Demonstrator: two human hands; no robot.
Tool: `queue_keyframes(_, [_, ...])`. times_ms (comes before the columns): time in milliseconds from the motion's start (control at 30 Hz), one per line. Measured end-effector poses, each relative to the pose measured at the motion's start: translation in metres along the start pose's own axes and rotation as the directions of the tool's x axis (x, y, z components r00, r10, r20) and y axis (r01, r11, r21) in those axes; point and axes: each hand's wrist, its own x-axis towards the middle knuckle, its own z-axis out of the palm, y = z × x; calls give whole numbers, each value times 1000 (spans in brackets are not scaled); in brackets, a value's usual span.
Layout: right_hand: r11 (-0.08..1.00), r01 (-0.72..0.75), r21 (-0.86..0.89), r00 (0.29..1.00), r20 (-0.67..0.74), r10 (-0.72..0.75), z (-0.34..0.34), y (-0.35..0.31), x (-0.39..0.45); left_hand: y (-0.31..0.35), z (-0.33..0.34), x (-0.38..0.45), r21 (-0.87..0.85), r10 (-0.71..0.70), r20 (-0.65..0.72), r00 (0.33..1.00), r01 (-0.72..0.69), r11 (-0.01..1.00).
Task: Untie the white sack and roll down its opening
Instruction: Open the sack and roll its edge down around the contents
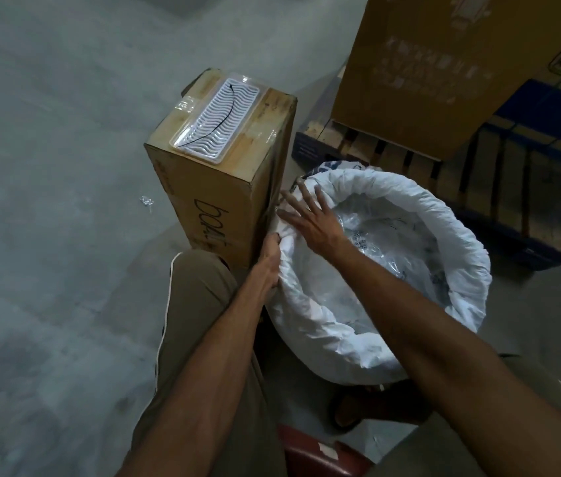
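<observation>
The white sack stands open on the floor between my knees, its mouth rolled into a thick rim all the way round. Clear plastic packets show inside it. My left hand grips the rolled rim at the sack's left side, fingers curled into the fabric. My right hand lies flat on the rim just above the left hand, fingers spread and pointing away from me. The tie is not visible.
A tall cardboard box stands tight against the sack's left, with a white plastic tray on top. Behind the sack sits a wooden pallet carrying a large carton. A red stool is under me. Grey concrete floor lies left.
</observation>
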Motion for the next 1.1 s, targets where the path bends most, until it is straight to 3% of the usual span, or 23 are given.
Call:
queue_keyframes(67, [987,61,-152,998,27,-57,-6,7,21,7,4,-7,76,86,-60,994,-82,994])
queue_keyframes(133, [989,108,-104,992,78,-100,-18,18,43,11,8,-10,353,238,-135,962,-178,919])
queue_keyframes(167, [992,117,-42,989,93,-113,-20,23,51,13,10,-11,519,281,-160,946,-161,840])
queue_keyframes(267, [982,170,81,972,151,-181,-26,35,64,15,16,-20,923,455,-181,872,-9,385])
queue_keyframes(333, [971,170,167,959,199,-202,-38,40,68,17,23,-19,994,555,-88,827,33,108])
queue_keyframes(400, [961,154,228,936,279,-216,-44,41,72,25,33,-6,997,609,-6,793,49,-54])
queue_keyframes(433, [958,134,252,917,336,-217,-44,43,75,30,36,6,999,606,14,796,20,-50])
queue_keyframes(533, [934,-26,356,875,459,-151,-36,62,85,53,39,29,981,474,-6,881,-87,173])
queue_keyframes(600, [927,-1,374,909,387,-156,-22,76,84,62,39,38,962,381,4,924,-108,252])
queue_keyframes(667, [989,93,112,960,253,-119,-6,88,71,71,40,49,921,300,-8,954,-109,373])
queue_keyframes(733, [996,6,-92,982,190,11,9,100,58,77,40,59,904,168,1,986,-72,421])
queue_keyframes(800, [994,-92,-62,985,144,100,22,107,51,79,41,63,941,73,-9,997,-16,339])
queue_keyframes(833, [993,-118,-20,983,140,120,29,110,51,75,41,63,976,113,-22,993,-3,218])
queue_keyframes(900, [983,-162,83,980,134,150,30,111,53,63,50,55,997,339,20,941,7,-80])
queue_keyframes(967, [952,-192,237,970,194,147,19,110,59,59,63,55,963,488,173,856,-42,-268])
queue_keyframes(1033, [907,-216,362,943,320,97,3,112,66,70,75,65,935,521,288,803,-118,-335])
queue_keyframes(1100, [864,-271,424,889,455,56,-3,123,72,86,86,76,940,504,331,798,-233,-247])
